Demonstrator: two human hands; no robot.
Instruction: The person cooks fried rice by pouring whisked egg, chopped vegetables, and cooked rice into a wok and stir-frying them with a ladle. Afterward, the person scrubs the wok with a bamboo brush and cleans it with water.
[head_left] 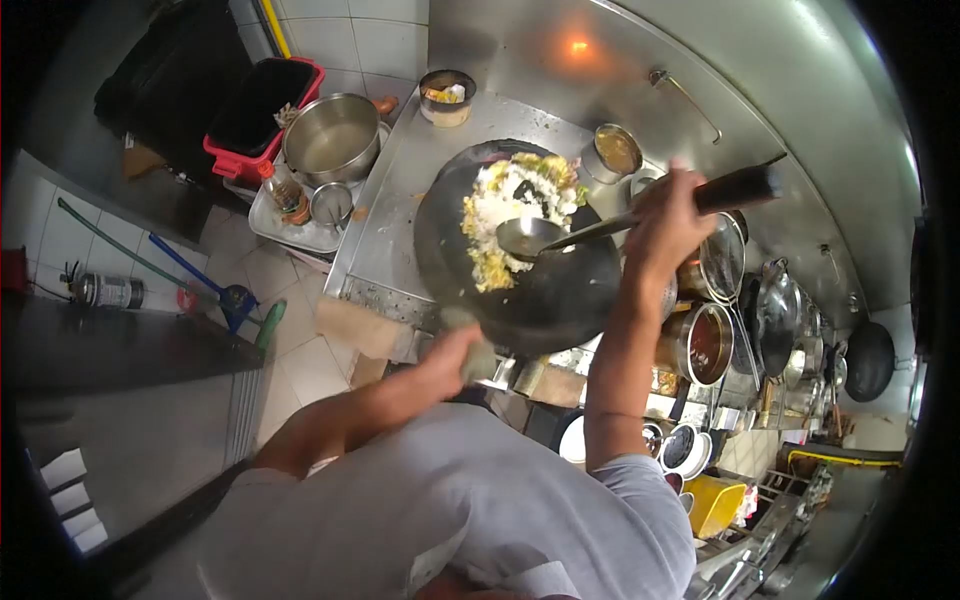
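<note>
A large dark wok (570,300) sits on the steel stove, with white rice and yellow bits (492,262) in it. My right hand (670,225) is wrapped round the dark handle of a ladle (530,238), whose round metal bowl rests at the food. At the wok's near left rim, my left hand (450,362) is closed on a greyish cloth (478,362); motion blurs it a little.
A steel pot (332,140), a bottle (286,195) and a small metal cup stand at the left, by a red bin (235,165). Behind the wok are two containers of ingredients (447,98) (616,150). Pots of sauce (705,345) line the right side.
</note>
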